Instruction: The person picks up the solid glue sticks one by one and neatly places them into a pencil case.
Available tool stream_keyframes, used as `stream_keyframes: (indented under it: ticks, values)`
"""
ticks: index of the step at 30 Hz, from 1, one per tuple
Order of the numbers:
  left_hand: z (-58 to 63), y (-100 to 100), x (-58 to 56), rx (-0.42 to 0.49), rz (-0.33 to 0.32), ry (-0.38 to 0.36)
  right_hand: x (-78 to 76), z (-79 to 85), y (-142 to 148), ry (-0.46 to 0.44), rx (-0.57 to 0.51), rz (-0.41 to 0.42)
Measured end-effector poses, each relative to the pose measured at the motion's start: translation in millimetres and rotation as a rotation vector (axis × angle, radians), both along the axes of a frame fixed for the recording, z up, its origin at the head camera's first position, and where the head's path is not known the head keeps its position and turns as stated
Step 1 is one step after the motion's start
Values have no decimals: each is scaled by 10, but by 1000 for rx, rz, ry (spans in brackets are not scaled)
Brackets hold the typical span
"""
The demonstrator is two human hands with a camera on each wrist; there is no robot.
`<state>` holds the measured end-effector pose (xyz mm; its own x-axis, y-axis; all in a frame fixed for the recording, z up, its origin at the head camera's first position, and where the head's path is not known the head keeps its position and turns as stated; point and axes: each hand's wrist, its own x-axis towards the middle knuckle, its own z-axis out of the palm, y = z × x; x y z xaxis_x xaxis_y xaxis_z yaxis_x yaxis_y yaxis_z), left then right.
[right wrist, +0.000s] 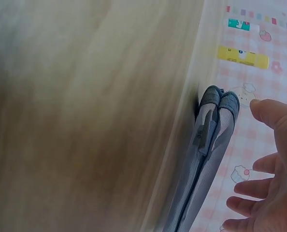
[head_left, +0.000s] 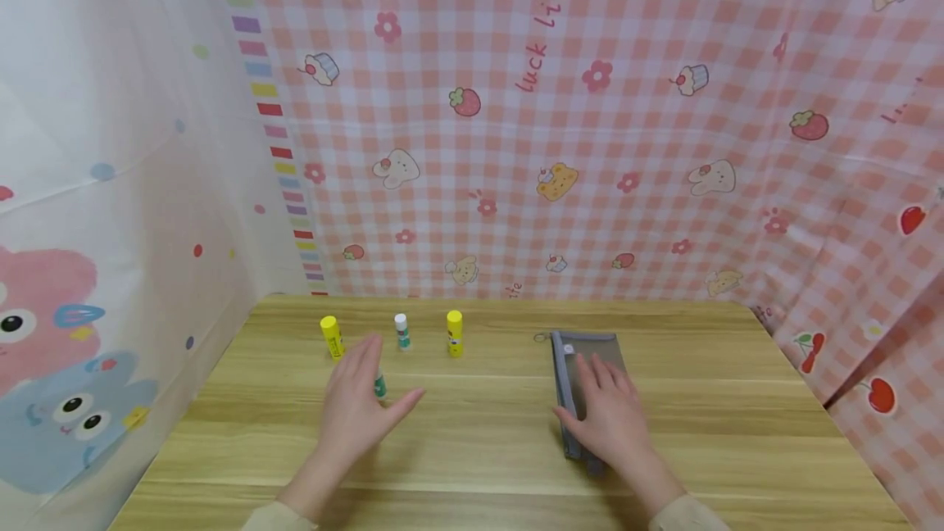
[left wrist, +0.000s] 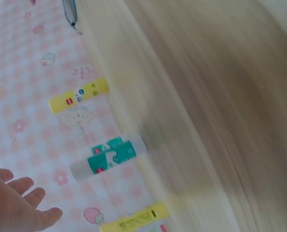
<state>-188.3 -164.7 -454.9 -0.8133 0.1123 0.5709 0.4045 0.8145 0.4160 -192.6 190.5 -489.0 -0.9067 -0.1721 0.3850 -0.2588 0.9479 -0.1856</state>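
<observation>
My left hand [head_left: 356,401] hovers over the left of the table, fingers extended and thumb spread wide, holding nothing. Partly hidden behind it stands a white-and-green glue stick [head_left: 379,385]. Farther back are another white-capped green glue stick [head_left: 401,333], a yellow glue stick [head_left: 333,338] to its left and a second yellow one [head_left: 454,334] to its right, all upright. On the right side, my right hand [head_left: 614,416] is held over a grey zip pouch [head_left: 603,342], covering part of it. In the right wrist view its fingers stay apart from the pouch [right wrist: 201,159].
The wood-grain table [head_left: 479,449] carries everything. A pink checked cloth [head_left: 516,146] hangs right behind its back edge, with a white cartoon-print cloth [head_left: 118,187] at the left. A small ring [head_left: 541,338] sticks out from the pouch's far left corner.
</observation>
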Motion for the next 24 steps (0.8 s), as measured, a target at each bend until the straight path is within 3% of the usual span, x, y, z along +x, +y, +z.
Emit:
stream_keyframes:
  ticks: [11,17,24]
  values:
    - [83,276,-13,170,-22,-60,-39,-23,-77,-69,9,-22]
    - [32,426,-17,235,-39,-112,-52,-8,-152,-163,3,-51]
    - [-51,567,-48,244,-19,-195,-78,-47,-202,-223,31,-108]
